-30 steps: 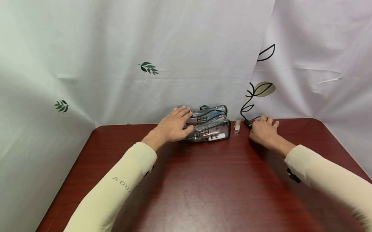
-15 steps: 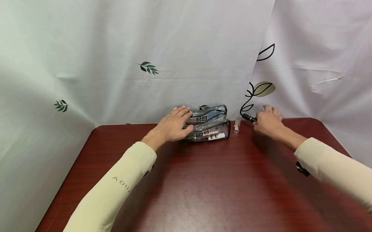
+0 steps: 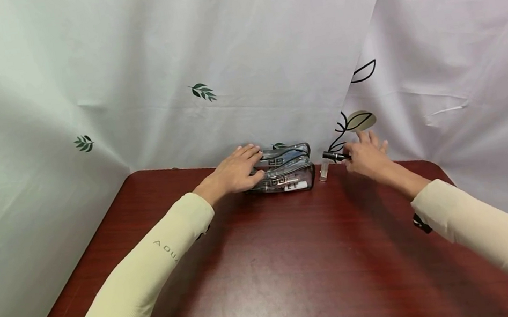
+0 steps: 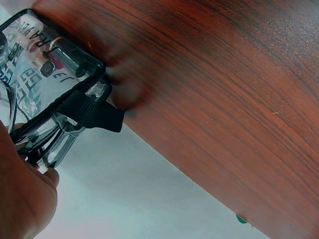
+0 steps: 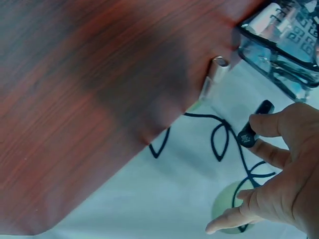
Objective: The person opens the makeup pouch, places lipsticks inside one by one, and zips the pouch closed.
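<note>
A clear cosmetic pouch [image 3: 285,170] with black trim and a printed pattern lies at the table's back edge. My left hand [image 3: 235,172] holds its left end, the thumb on the near side and the fingers over the far side. Small cosmetics [image 4: 45,55] show through the pouch's wall. To the right of the pouch, my right hand [image 3: 368,156] pinches a black lipstick tube [image 3: 334,156] between thumb and forefinger, the other fingers spread. The lipstick is raised off the table. Below it a small transparent tube with a metallic end [image 5: 214,74] lies on the tabletop.
The reddish-brown wooden table [image 3: 259,266] meets a white patterned cloth wall [image 3: 250,99] at the back. More cloth hangs at the left and right sides. A black strap tab [image 4: 89,110] sticks out from the pouch's end.
My right hand has lifted the black lipstick off the table, swinging it up and toward the small transparent tube. My left hand and the pouch have stayed where they were.
</note>
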### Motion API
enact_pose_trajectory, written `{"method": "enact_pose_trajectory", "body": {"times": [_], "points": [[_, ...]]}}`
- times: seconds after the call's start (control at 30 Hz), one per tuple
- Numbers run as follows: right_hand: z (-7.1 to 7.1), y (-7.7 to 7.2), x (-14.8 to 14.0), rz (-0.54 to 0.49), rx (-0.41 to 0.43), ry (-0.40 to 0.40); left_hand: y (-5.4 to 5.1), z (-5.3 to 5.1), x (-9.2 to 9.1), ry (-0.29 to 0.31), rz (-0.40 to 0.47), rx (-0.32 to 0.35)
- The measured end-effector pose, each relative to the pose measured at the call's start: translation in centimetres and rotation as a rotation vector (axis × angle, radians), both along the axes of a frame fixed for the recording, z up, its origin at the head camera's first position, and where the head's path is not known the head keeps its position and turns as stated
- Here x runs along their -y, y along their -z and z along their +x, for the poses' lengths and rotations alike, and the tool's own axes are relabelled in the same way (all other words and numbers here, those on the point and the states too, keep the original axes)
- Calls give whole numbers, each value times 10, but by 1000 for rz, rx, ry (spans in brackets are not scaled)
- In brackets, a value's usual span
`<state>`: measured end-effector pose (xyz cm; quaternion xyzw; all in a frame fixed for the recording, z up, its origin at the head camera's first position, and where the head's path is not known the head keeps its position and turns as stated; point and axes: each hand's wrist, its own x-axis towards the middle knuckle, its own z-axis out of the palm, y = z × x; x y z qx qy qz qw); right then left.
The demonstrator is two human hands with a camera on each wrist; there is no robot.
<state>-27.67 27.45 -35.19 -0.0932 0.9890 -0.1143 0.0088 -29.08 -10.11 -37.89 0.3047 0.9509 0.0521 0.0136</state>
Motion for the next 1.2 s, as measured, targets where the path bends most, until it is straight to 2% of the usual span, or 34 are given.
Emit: {"method": "enact_pose_trajectory", "body": {"times": [0.3,0.63,0.83,0.97,1.2], "points": [[4,-14,14,13,-62,-24,0,-1,-1,3,-6,-2],[1,-30,31,-36,-165,-92,0,-2,-1,10,3,-6],[1,-40,57,-48,-164,-145,0,0,1,2,-3,-2],[1,-42,75,-41,-170,-178,1,0,3,-4,-3,0],[2,-35,98,-44,-183,-249,2,1,4,-6,7,-1]]}}
